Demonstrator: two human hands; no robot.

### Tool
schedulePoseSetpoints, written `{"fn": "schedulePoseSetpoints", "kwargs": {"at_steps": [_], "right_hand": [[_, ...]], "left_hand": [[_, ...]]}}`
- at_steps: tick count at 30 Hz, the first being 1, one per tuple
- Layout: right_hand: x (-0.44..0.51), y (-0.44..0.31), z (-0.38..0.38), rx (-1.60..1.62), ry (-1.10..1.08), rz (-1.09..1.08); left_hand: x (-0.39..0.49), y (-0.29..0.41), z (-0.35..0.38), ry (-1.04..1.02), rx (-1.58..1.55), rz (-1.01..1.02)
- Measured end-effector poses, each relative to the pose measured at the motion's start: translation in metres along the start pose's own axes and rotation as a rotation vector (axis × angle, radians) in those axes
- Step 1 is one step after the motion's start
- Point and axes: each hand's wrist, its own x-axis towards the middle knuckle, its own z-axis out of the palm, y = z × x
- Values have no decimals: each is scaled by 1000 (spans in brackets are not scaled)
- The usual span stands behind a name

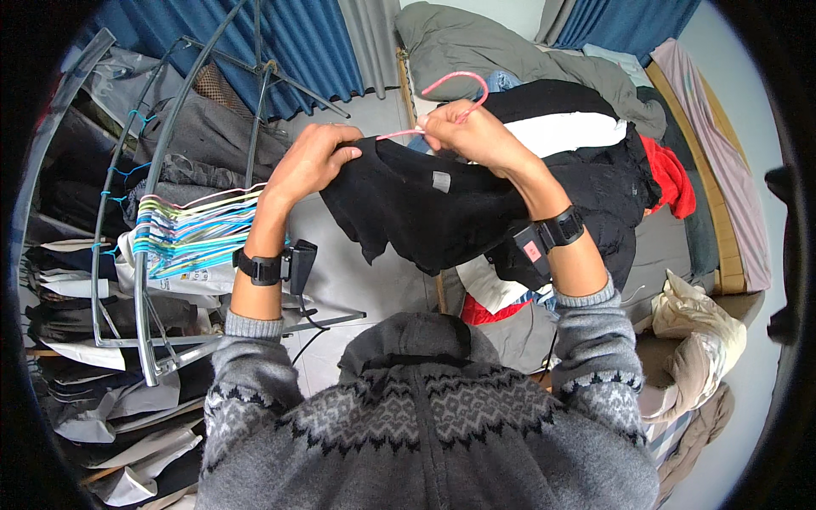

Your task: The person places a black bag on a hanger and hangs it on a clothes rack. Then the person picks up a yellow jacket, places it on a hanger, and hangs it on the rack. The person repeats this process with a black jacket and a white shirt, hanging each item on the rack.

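Observation:
A black garment (421,204) with a small pale label inside hangs in front of me. My left hand (317,156) pinches its upper left edge between thumb and fingers. A pink clothes hanger (398,134) runs partly inside the cloth, its hook curving up above my right hand (462,134). The fingers of my right hand grip the hanger near the base of the hook. The rest of the hanger is hidden by the garment and my hand.
Several coloured hangers (191,236) hang on a metal rack (143,280) at the left. At the right, a bed holds a black jacket (586,185), a red cloth (669,178) and a grey duvet (472,44). Blue curtains (293,51) hang behind.

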Motion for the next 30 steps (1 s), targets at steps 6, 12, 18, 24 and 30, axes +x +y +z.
{"fn": "schedulePoseSetpoints", "kwargs": {"at_steps": [6,12,18,24,30], "right_hand": [[13,-8,-4,-80,57,19],[29,-24,5,-93,-93,-191],[52,-12,-9,-138,-44,-315],[66,9,-66,-571,-13,-204],[97,17,-86,-429,17,-142]], "left_hand": [[-2,16,-8,-6,54,-88],[8,19,-1,82,-86,-9],[25,-7,-15,247,-57,30],[65,-54,-61,320,37,115],[120,-106,-103,145,59,141]]}}
